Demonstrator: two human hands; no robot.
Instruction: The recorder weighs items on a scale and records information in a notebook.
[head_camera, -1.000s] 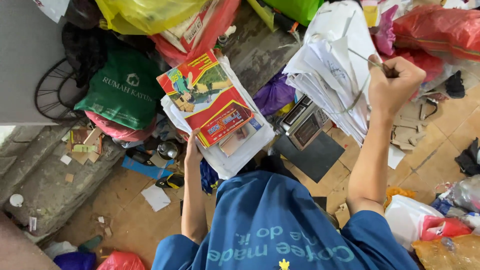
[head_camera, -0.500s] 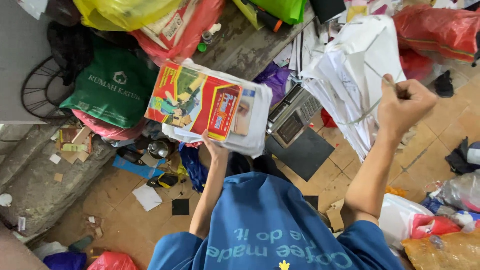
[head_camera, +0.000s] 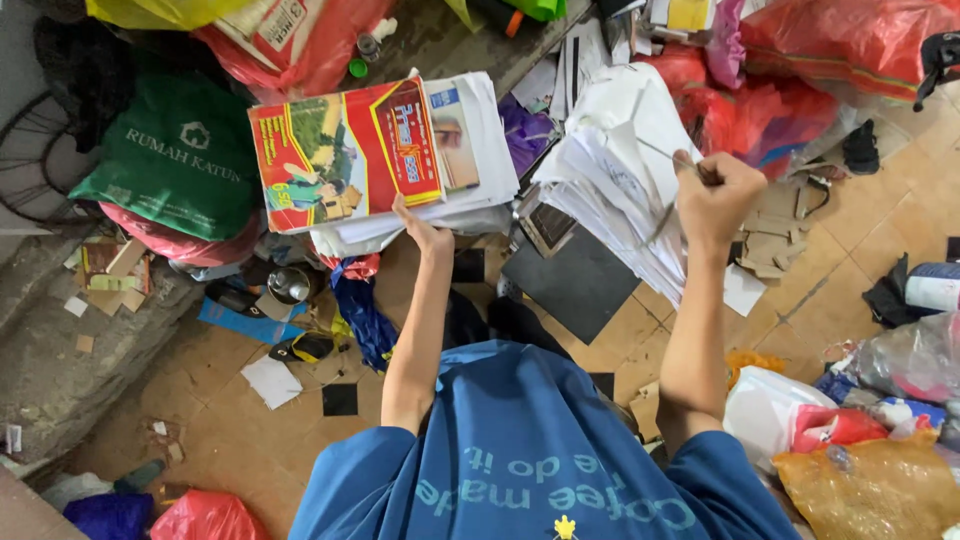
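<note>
Overhead, left hand (head_camera: 425, 232) props (apparently underneath) the paper stack (head_camera: 385, 155).

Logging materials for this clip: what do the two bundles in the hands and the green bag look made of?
Left hand bundle: paper, glossy printed red cover over plain white sheets.
Right hand stack: thin matt white paper with curled, fanned edges, apparently bound by a thin strap.
Green bag: probably non-woven fabric; soft matt creases.
</note>
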